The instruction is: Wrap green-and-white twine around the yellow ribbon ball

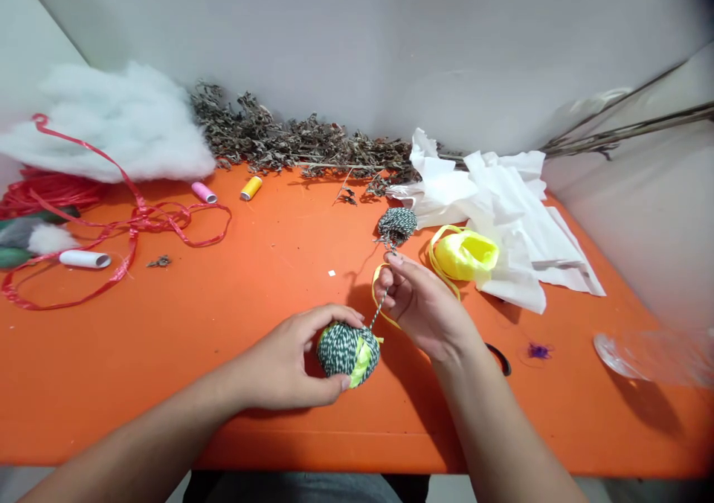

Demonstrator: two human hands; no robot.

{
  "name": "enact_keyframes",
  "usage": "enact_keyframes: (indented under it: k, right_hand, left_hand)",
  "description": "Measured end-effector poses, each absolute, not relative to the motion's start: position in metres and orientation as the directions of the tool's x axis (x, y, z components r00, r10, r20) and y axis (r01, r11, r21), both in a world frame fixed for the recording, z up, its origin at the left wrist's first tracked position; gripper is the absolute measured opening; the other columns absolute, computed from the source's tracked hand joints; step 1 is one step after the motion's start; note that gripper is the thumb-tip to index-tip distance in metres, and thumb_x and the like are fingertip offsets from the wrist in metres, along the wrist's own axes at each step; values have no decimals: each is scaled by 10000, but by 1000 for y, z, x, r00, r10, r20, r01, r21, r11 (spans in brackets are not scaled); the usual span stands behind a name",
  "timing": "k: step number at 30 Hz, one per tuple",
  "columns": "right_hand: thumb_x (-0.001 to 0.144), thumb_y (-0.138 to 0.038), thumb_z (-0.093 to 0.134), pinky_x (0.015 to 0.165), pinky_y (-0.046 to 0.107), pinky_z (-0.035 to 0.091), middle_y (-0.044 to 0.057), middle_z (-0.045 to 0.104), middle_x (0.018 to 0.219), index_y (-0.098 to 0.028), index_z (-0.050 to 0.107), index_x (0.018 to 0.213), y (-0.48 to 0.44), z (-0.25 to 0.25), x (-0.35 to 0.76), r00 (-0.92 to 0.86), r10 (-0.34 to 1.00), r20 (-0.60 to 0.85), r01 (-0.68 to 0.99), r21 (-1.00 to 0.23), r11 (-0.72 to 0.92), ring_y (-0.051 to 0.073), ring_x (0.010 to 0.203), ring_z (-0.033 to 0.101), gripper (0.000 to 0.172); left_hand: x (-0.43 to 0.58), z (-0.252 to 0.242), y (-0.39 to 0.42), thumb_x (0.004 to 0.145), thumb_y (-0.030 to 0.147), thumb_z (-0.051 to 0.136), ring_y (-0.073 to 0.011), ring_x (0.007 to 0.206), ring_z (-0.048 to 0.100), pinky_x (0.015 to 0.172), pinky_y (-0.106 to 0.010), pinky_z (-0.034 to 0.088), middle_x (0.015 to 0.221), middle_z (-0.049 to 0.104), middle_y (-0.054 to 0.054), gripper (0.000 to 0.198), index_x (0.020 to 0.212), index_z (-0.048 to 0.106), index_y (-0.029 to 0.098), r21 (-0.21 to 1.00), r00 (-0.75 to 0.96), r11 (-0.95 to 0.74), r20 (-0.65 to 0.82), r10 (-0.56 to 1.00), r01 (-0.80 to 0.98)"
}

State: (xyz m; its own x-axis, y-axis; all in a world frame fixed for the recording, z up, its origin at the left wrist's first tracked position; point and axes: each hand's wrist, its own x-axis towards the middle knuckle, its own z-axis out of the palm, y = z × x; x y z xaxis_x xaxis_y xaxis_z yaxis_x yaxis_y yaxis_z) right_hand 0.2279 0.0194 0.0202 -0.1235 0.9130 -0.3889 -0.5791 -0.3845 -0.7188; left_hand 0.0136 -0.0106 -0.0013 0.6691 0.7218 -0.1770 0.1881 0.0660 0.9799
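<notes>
My left hand is wrapped round a ball wound in green-and-white twine with a yellow ribbon band, just above the orange table. My right hand pinches the twine strand that rises from the ball, and a loop of yellow ribbon runs through its fingers. A small bundle of the same twine lies just beyond my right hand. A coil of yellow ribbon sits to its right.
White stuffing and red ribbon lie at the left. Dried leaves line the wall. Pink, yellow and white spools, crumpled white paper and a clear plastic piece lie around.
</notes>
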Motion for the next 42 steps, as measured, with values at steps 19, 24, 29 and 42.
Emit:
enact_keyframes:
  k: [19,24,29,42]
  right_hand:
    - [945,-320,641,820,326,507,49,715,968,-244,725,914,22,17,257,364,826,429,339,-888,311,193,932,663,117]
    - [963,-453,603,592,300,432,28,672,667,-204,717,711,8,18,234,-377,925,55,403,-889,217,156,624,596,372]
    - [849,-341,772,844,354,500,51,737,1021,-262,775,1032,9,17,226,-427,902,54,239,-956,171,212,954,664,200]
    - [880,-359,741,834,398,527,64,748,958,-262,819,906,9,14,222,-370,928,-47,13,-999,-46,211,903,679,127]
  left_hand:
    - [0,-3,-11,776,277,798,-322,1254,599,1053,-497,465,1425,528,-149,793,1474,426,339,922,792,350,-87,605,-166]
    - [7,-9,-8,790,281,798,-297,1235,589,1010,-466,498,1475,474,-156,834,1499,362,341,916,639,391,-245,729,-94]
    - [11,-10,-9,843,261,743,-304,1243,591,1006,-450,508,1556,430,-139,757,1508,390,342,969,590,249,-194,784,-13]
    - [15,-5,-9,831,210,730,-331,1444,430,1156,-534,398,1640,332,-144,810,1527,324,289,985,597,167,-165,785,52]
